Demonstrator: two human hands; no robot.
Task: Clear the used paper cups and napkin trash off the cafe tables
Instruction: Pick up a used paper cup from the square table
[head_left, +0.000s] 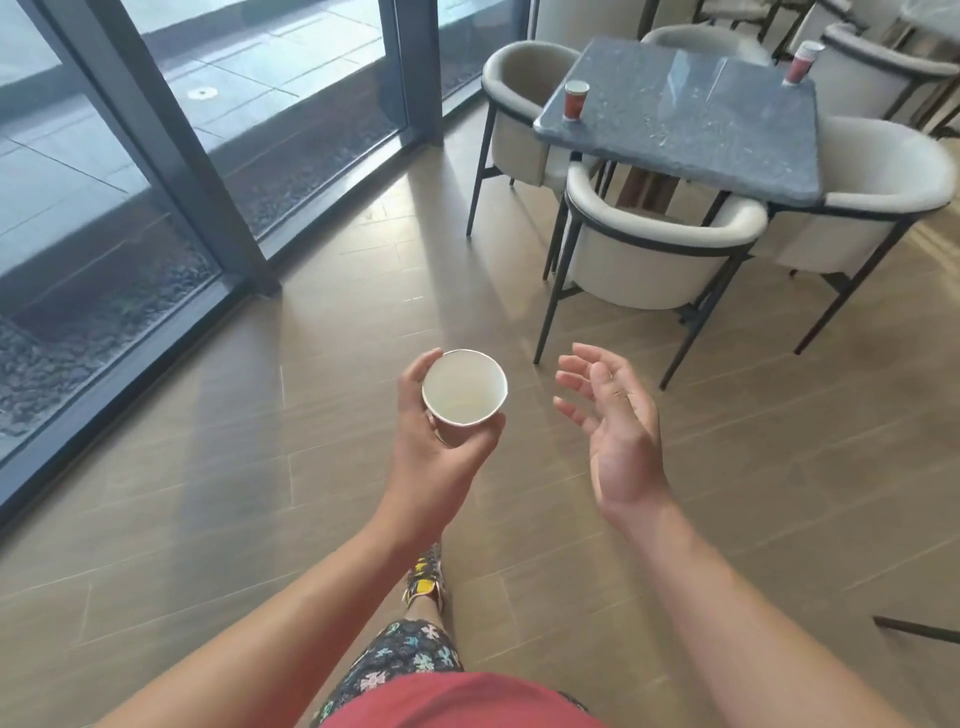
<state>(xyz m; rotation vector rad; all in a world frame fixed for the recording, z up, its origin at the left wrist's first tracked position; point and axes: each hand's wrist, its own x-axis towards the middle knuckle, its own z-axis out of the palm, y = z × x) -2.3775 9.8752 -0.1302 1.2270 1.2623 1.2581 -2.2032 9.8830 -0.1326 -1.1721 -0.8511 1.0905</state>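
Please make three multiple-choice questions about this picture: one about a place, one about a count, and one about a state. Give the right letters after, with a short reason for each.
1. Where does the cup near the window stand on the grey table?
A. In the middle
B. Near its left edge
C. On a chair seat

2. How many red paper cups stand on that table?
A. One
B. Two
C. Four

3. What is the state of the hands?
A. Both hold cups
B. Both are empty
C. The left holds a cup, the right is open and empty

Answers:
1. B, the red cup stands close to the table's left edge.
2. B, that cup and a second red cup at the far right corner are the only ones on it.
3. C, the left hand grips a white-lined paper cup, while the right hand has spread fingers and holds nothing.
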